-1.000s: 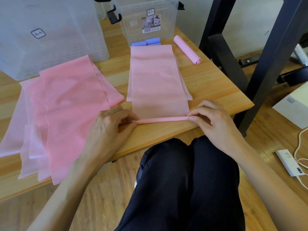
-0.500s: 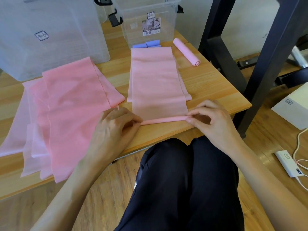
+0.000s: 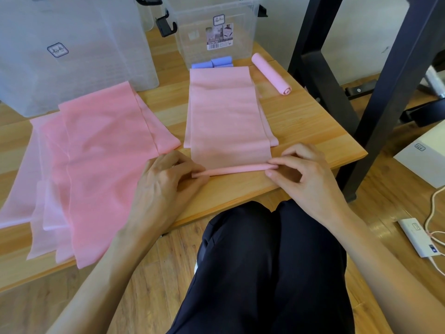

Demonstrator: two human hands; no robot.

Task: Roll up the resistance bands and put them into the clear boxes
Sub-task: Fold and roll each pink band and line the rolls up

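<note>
A pale pink resistance band (image 3: 226,116) lies flat on the wooden table (image 3: 305,126), running away from me. Its near end is wound into a thin roll (image 3: 236,170). My left hand (image 3: 166,186) pinches the roll's left end with curled fingers. My right hand (image 3: 305,174) pinches its right end between thumb and forefinger. A finished pink roll (image 3: 271,73) lies at the back right. Blue rolls (image 3: 213,63) sit inside the small clear box (image 3: 216,27). A pile of unrolled pink bands (image 3: 96,160) lies to the left.
A large clear box (image 3: 72,51) stands at the back left behind the pile. A black metal frame (image 3: 337,75) rises right of the table. A white box (image 3: 423,153) and a white charger with cables (image 3: 419,237) lie on the floor at right. My knees are under the table edge.
The roll at the band's near end has grown slightly thicker and moved a little away from me as both hands turned it. The left fingers have shifted over the roll's end.
</note>
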